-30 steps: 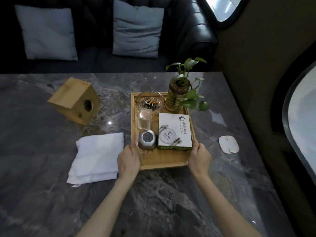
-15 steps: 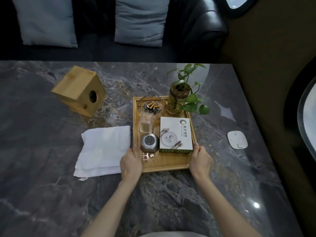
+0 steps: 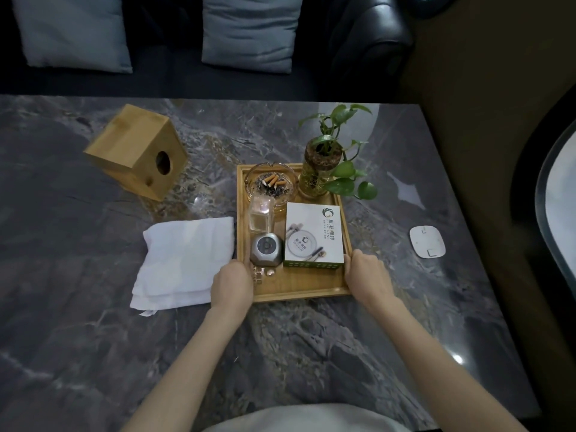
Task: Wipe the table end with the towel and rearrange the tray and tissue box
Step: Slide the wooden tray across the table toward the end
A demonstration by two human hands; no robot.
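Observation:
A wooden tray (image 3: 299,283) sits on the dark marble table (image 3: 93,307). It carries an ashtray with cigarette butts (image 3: 270,183), a small glass (image 3: 261,217), a silver round device (image 3: 266,248), a white box (image 3: 314,236) and a potted plant (image 3: 321,169). My left hand (image 3: 232,283) grips the tray's near left corner and my right hand (image 3: 367,275) grips its near right corner. A folded white towel (image 3: 184,260) lies just left of the tray. The wooden tissue box (image 3: 137,154) stands tilted at the back left.
A white flat device (image 3: 427,246) lies on the table right of the tray. Behind the table is a dark sofa with two grey cushions (image 3: 249,29). The table's right edge runs along a brown wall (image 3: 486,120).
The view has tilted down and drawn back, showing more of the near table. Both hands keep their hold on the tray's near corners; the tray sits slightly farther from the table's back edge.

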